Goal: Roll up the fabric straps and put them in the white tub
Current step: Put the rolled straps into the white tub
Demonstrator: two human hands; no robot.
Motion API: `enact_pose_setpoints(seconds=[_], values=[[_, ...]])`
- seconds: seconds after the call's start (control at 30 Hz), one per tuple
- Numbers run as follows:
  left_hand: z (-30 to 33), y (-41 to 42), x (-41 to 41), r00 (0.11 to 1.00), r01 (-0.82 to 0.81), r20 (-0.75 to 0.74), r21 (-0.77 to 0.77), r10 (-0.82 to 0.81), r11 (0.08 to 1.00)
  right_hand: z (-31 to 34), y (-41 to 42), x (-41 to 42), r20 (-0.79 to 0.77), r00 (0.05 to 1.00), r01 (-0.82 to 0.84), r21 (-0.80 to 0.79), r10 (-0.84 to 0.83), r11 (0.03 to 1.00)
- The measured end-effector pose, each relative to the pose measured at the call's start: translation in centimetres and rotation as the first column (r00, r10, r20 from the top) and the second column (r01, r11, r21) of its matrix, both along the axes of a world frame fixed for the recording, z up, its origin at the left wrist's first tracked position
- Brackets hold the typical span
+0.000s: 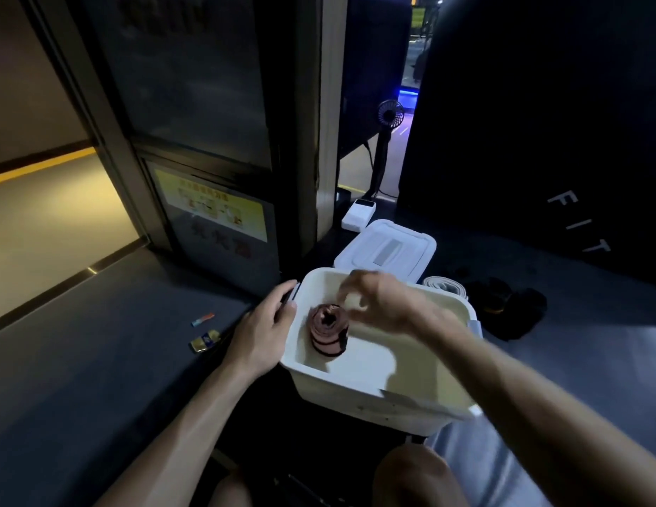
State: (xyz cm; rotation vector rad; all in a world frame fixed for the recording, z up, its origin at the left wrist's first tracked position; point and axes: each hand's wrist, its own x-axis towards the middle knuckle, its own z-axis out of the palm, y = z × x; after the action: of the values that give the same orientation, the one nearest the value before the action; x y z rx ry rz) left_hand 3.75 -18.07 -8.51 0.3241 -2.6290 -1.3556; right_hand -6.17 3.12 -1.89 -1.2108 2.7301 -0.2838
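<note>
Rolled pink fabric strap [328,333] is standing on end inside the white tub [377,389], near its left wall. Left hand [262,333] is gripping the tub's left rim; right hand [383,305], blurred, is hovering above, fingers seemingly loose and empty.

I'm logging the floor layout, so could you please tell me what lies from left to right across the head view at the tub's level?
Small wrappers → left hand on the tub rim → rolled strap in the white tub → right hand above the tub → dark straps on the floor.
</note>
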Motion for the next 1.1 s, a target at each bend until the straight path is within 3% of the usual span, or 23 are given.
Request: enact_pose_setpoints(seconds=[0.1, 0.13, 0.23, 0.27, 0.37, 0.5, 0.77, 0.9, 1.03, 1.1], values=[[-0.3, -0.1, -0.3, 1.000, 0.020, -0.005, 0.012, -0.020, 1.000, 2.8, 5.0, -4.5, -0.159, 0.954, 0.218, -0.219, -0.256, 0.951], [-0.3, -0.1, -0.4, 1.000, 0.027, -0.010, 0.019, -0.026, 0.999, 2.9, 6.9, -6.0, -0.197, 0.932, 0.276, -0.155, -0.304, 0.949], [-0.5, -0.1, -0.8, 0.999, 0.042, -0.022, 0.017, -0.042, 0.999, 1.1, 11.3, -8.4, -0.194, 0.941, 0.333, 0.362, -0.279, 0.871], [-0.4, -0.1, -0.9, 0.999, 0.049, -0.022, 0.015, -0.049, 0.999, 0.2, 12.2, -8.7, -0.183, 0.945, 0.324, 0.424, -0.270, 0.846], [-0.4, -0.1, -1.1, 0.998, 0.063, -0.022, 0.023, -0.062, 0.998, -1.0, 13.5, -9.3, -0.257, 0.954, 0.253, 0.414, -0.154, 0.874], [-0.6, -0.4, -1.2, 0.996, 0.087, -0.016, 0.047, -0.086, 0.995, -1.6, 13.5, -9.8, -0.187, 0.974, 0.204, 0.487, -0.127, 0.849], [-0.4, -0.4, -1.1, 0.997, 0.075, -0.016, 0.016, -0.075, 0.997, -1.5, 14.5, -10.8, -0.193, 0.966, 0.228, 0.307, -0.174, 0.924], [-0.1, 0.0, -1.1, 0.997, 0.069, -0.030, 0.000, -0.069, 0.998, 3.4, 14.8, -10.8, -0.149, 0.948, 0.283, -0.015, -0.282, 0.959], [0.0, 0.2, -1.1, 0.996, 0.073, -0.046, 0.042, -0.071, 0.996, 8.6, 11.6, -7.1, -0.212, 0.963, 0.133, -0.153, -0.164, 0.979], [0.1, 0.3, -1.0, 0.997, 0.069, -0.047, 0.060, -0.067, 0.996, 9.6, 8.4, -3.8, -0.128, 0.989, 0.058, -0.134, -0.075, 0.989]])
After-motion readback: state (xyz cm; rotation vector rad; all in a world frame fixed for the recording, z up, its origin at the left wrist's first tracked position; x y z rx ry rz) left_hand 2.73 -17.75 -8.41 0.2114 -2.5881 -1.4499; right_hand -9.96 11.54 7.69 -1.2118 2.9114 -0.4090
